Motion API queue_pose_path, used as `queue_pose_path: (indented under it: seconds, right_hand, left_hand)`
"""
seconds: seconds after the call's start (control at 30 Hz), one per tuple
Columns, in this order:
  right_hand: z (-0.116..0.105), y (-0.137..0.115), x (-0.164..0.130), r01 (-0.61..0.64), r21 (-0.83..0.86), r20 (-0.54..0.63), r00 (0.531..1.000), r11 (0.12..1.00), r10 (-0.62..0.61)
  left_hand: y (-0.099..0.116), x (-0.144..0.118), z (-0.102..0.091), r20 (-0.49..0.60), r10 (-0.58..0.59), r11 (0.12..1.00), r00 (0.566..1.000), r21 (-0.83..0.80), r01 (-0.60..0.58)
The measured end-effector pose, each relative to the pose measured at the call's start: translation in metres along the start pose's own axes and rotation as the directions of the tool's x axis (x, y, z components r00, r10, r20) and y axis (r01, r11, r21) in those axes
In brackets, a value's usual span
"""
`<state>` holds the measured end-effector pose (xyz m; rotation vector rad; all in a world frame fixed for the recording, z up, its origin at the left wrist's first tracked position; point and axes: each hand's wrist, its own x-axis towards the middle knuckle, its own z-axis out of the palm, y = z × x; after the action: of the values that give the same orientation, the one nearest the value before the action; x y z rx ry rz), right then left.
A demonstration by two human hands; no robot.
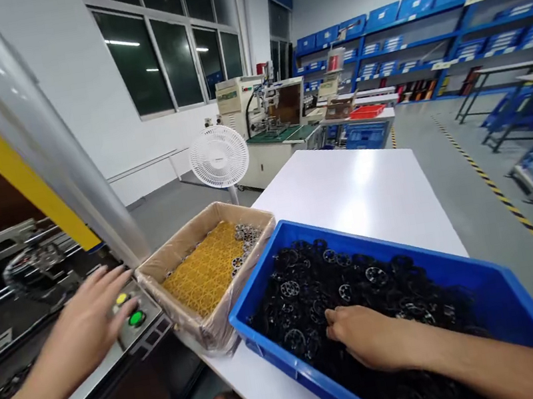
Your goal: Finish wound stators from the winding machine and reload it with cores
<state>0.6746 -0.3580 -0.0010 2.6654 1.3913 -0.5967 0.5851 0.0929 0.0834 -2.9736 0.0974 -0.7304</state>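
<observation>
My left hand (pixel 87 315) hovers with fingers spread over a control box with a yellow button (pixel 121 298) and a green button (pixel 136 318); nothing is in it, and contact with the box cannot be made out. Inside a blue plastic bin (pixel 264 348), my right hand (pixel 363 332) reaches down among many black, round, spoked parts (pixel 291 288). Its fingers are curled together, and their tips are partly hidden, so what they grip does not show. A lined cardboard box (pixel 207 333) beside the bin holds yellow patterned sheets (pixel 206 263) and loose silvery round parts (pixel 247 237).
On the left stands a machine with a thick metal post (pixel 52 125) and a yellow bar (pixel 20 178). The bin and box rest on a white table (pixel 344 180). Behind are a white fan (pixel 219 156), another machine (pixel 236 106) and blue shelves (pixel 413 41).
</observation>
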Motion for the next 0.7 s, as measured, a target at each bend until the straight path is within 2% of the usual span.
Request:
queue_pose_path:
  seconds: [0.03, 0.1, 0.17, 0.23, 0.33, 0.4, 0.5, 0.6, 0.7]
  right_hand:
    - [0.0, 0.001, 0.0, -0.005, 0.006, 0.013, 1.0, 1.0, 0.005]
    - [0.0, 0.004, 0.0, -0.011, 0.017, 0.024, 1.0, 1.0, 0.011]
    - [0.0, 0.006, 0.002, -0.003, 0.029, 0.018, 1.0, 1.0, 0.002]
    - [0.001, 0.009, 0.004, 0.022, 0.045, 0.017, 1.0, 0.999, -0.023]
    - [0.001, 0.014, 0.007, 0.029, 0.06, 0.061, 0.998, 0.998, -0.033]
    - [0.0, 0.015, 0.007, 0.016, 0.054, 0.072, 0.997, 0.998, -0.019]
    - [-0.003, 0.014, 0.005, 0.026, 0.061, 0.001, 1.0, 0.998, -0.026]
    - [-0.003, 0.01, 0.004, 0.022, 0.081, -0.017, 1.0, 0.996, -0.021]
    - [0.003, 0.01, 0.006, 0.003, 0.08, 0.019, 1.0, 0.997, -0.005]
  left_hand:
    - [0.02, 0.034, 0.016, 0.071, 0.071, 0.997, 0.995, -0.023, -0.069]
    - [0.058, 0.096, 0.053, 0.229, 0.177, 0.984, 0.957, -0.073, -0.164]
    - [0.091, 0.144, 0.092, 0.363, 0.215, 0.976, 0.907, -0.105, -0.189]
    - [0.115, 0.176, 0.126, 0.461, 0.224, 0.974, 0.859, -0.125, -0.187]
    - [0.135, 0.202, 0.16, 0.553, 0.22, 0.975, 0.804, -0.137, -0.173]
    - [0.14, 0.209, 0.171, 0.593, 0.206, 0.978, 0.778, -0.13, -0.16]
    - [0.144, 0.214, 0.177, 0.624, 0.163, 0.987, 0.764, -0.106, -0.124]
    - [0.149, 0.212, 0.172, 0.634, 0.113, 0.993, 0.765, -0.101, -0.063]
    - [0.154, 0.204, 0.155, 0.627, 0.07, 0.99, 0.776, -0.142, 0.026]
